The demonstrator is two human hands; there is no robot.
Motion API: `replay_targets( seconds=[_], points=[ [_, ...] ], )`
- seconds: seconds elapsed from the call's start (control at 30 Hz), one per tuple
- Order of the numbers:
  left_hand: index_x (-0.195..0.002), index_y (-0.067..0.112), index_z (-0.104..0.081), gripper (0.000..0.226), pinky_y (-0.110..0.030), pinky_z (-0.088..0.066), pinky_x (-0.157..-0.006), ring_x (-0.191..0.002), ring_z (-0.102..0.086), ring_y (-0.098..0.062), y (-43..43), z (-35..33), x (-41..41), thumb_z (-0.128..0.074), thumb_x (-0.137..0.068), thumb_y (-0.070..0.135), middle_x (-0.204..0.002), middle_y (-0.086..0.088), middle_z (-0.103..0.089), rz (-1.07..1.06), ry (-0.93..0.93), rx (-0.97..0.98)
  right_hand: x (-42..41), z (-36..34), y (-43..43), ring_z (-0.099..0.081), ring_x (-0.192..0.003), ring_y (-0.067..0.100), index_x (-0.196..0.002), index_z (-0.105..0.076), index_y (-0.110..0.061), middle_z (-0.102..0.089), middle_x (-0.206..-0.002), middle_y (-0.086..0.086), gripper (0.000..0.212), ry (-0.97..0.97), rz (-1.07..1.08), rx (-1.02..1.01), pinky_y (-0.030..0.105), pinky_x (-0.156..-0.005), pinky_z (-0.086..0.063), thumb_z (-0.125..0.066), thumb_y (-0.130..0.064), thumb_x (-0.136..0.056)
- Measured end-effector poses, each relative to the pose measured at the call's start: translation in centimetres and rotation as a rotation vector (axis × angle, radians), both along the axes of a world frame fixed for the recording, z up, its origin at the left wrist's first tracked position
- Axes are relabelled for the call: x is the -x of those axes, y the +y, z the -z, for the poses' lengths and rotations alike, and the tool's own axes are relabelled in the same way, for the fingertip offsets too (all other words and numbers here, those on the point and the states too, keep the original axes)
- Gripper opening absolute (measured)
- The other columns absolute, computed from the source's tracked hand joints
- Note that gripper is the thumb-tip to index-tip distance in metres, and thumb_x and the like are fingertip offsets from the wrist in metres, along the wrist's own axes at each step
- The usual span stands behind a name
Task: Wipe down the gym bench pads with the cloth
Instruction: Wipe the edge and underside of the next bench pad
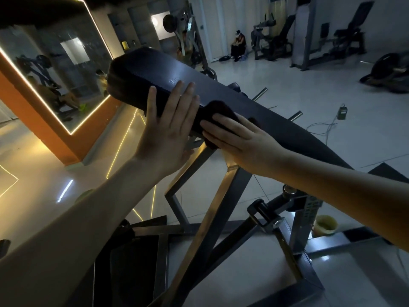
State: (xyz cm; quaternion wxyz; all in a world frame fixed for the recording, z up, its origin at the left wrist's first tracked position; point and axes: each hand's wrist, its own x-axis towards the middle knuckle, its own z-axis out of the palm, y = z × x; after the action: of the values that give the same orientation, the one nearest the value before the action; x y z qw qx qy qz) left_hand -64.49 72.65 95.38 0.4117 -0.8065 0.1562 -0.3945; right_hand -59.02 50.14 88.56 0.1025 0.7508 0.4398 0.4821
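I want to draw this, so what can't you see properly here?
- Head view: the cloth is mostly covered by the right hand, so its shape is hidden.
- The bench pad has its lower end behind the right forearm.
- The left hand covers part of the pad's side.
- The seated person far back is too small and dim.

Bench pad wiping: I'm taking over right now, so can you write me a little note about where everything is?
Left hand: flat, fingers straight, bracing the bench pad near its raised end.
Right hand: flat, pressing the dark cloth on the pad's near edge, beside the left hand.
Done: cannot tell how much is wiped.
To do: probably the long stretch sloping down to the right.
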Motion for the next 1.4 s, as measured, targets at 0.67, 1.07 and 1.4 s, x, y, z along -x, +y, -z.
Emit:
replay_targets(
  seconds=[0.67, 1.07, 1.4],
  points=[
    [-0.154, 0.005, -0.007, 0.095, -0.063, -0.007, -0.114, -0.151, -0.007, -0.037, -2.4, 1.5, 0.4, -0.038, -0.088, 0.065, -0.164, -0.017, -0.006, -0.026, -0.022, 0.189, 0.4, -0.4, 0.4, -0.029, -0.141, 0.028, -0.142, -0.043, -0.008, -0.041, -0.151, 0.008, 0.054, 0.039, -0.149, -0.019, 0.052, -0.115, -0.031, -0.055, 0.004, -0.091],
    [-0.151, 0.006, -0.014, 0.094, -0.062, 0.003, -0.115, -0.149, -0.007, -0.036, -3.1, 1.6, 0.2, -0.059, -0.086, 0.057, -0.157, -0.016, -0.02, 0.007, 0.065, 0.335, 3.3, 2.9, -8.9, -0.026, -0.143, 0.03, -0.135, -0.05, -0.006, -0.041, -0.149, 0.009, 0.067, 0.219, 0.059, 0.151, 0.054, -0.113, -0.033, -0.069, 0.007, -0.073],
    [-0.153, 0.005, -0.014, 0.095, -0.058, -0.002, -0.115, -0.149, -0.014, -0.034, -2.3, 1.7, 0.2, -0.069, -0.081, 0.034, -0.158, -0.015, -0.025, 0.004, 0.033, 0.303, 0.8, 1.4, 0.2, -0.027, -0.141, 0.029, -0.144, -0.035, -0.008, -0.04, -0.152, 0.01, 0.051, 0.046, -0.023, -0.044, 0.049, -0.118, -0.025, -0.043, 0.001, -0.094]
  ],
)
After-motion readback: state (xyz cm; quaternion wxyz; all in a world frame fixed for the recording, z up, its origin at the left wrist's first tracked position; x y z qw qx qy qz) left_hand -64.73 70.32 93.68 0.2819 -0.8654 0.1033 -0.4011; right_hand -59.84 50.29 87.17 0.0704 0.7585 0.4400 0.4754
